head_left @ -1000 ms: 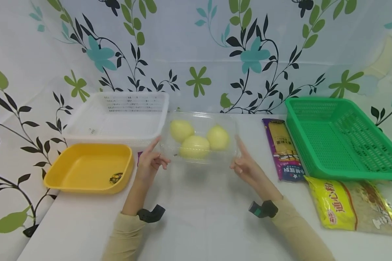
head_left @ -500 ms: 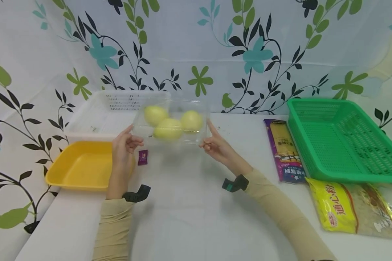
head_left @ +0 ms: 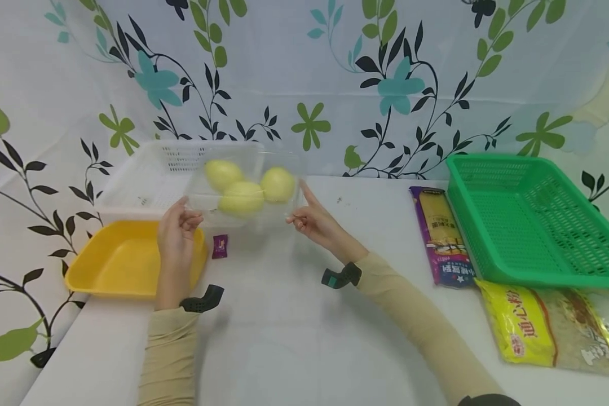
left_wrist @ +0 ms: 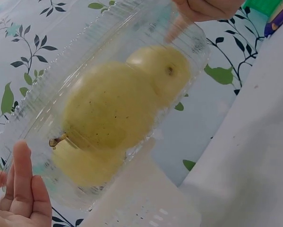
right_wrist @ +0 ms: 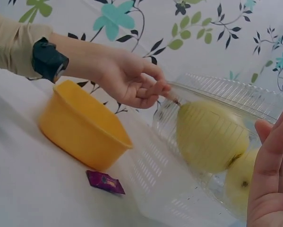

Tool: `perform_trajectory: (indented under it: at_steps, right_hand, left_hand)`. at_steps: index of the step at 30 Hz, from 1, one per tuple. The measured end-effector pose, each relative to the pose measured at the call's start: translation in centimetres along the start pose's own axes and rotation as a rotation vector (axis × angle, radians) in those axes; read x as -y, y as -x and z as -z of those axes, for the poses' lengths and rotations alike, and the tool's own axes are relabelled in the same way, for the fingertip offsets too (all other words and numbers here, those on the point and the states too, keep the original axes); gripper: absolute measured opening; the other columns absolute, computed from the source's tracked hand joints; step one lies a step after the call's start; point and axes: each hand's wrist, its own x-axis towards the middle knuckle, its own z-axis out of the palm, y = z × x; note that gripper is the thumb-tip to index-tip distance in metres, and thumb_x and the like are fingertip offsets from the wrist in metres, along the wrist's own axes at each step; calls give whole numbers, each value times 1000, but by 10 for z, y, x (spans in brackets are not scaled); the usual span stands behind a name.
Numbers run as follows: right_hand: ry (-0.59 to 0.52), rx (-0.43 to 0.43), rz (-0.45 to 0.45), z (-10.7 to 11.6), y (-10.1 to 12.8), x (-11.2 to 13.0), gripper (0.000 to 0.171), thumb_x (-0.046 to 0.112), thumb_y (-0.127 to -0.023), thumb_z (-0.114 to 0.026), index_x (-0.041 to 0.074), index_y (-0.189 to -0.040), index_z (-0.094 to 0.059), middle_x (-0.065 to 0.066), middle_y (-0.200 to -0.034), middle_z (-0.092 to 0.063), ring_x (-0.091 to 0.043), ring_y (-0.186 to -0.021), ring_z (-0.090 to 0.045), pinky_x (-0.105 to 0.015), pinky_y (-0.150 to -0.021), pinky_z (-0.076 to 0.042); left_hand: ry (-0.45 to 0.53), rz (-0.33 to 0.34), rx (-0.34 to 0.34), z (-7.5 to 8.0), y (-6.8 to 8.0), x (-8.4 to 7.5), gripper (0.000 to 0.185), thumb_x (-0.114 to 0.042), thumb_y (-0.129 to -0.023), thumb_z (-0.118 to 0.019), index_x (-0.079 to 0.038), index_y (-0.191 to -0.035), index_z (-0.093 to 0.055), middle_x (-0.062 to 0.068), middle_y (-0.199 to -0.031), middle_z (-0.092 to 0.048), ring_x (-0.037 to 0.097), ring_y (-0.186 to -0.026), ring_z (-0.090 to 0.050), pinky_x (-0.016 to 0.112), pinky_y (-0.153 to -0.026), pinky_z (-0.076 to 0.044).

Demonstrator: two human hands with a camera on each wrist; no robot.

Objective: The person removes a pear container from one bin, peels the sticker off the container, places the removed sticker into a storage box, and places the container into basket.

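Note:
A clear plastic box (head_left: pixel 264 217) with three yellow pears inside is held up between both hands. It hangs over the right part of the white basket (head_left: pixel 132 183). My left hand (head_left: pixel 175 234) pinches the box's left end, and its forearm passes in front of the yellow basin (head_left: pixel 114 259). At the opposite end my right hand (head_left: pixel 317 225) grips the box, index finger extended along the side. One large pear (left_wrist: pixel 103 109) shows its stem through the plastic in the left wrist view. The right wrist view also shows the left fingers at the box edge.
A small purple packet (head_left: pixel 220 246) lies right of the basin. On the right are a green basket (head_left: pixel 533 273), a purple pasta packet (head_left: pixel 444 237) and a yellow bag (head_left: pixel 528 324) on the white table (head_left: pixel 294 338). A floral cloth (head_left: pixel 309 67) hangs behind.
Both hands have carried the box of pears leftward and slightly up, from the table's middle to over the white basket's right part. The small purple packet has come into full view.

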Motion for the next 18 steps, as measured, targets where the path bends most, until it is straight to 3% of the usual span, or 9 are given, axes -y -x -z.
perform_trajectory:
  at_steps: [3,9,14,18]
  right_hand:
    - [49,-16,-20,-3,-9,-3,70,-9,-77,-36,37,-123,-14,-16,-72,-49,-16,-57,-47,-18,-48,-35]
    - [152,-32,-67,-15,-31,-4,72,-8,-76,-42,36,-124,-10,-19,-75,-52,-17,-58,-48,-19,-50,-38]
    - [145,-21,-84,-23,-58,-7,74,-6,-76,-43,37,-124,-7,-20,-79,-51,-14,-54,-46,-19,-52,-38]
    - [162,-50,-103,-27,-81,-13,74,-5,-76,-44,38,-124,-6,-20,-79,-53,-14,-53,-46,-19,-51,-39]
  left_hand:
    - [-30,-19,-27,16,-12,-2,35,-5,-76,-50,7,-108,-42,17,-64,-53,23,-50,-52,28,-58,-43]
    - [-97,-123,-50,85,-71,2,40,-12,-69,-60,6,-103,-48,17,-68,-55,23,-52,-52,29,-58,-43]
    - [-115,-161,-128,105,-109,-10,31,-13,-64,-65,8,-85,-54,18,-66,-55,24,-49,-52,32,-59,-43]
    - [-159,-112,-207,104,-119,-25,29,-15,-60,-68,6,-76,-56,15,-65,-56,22,-48,-51,31,-59,-43]
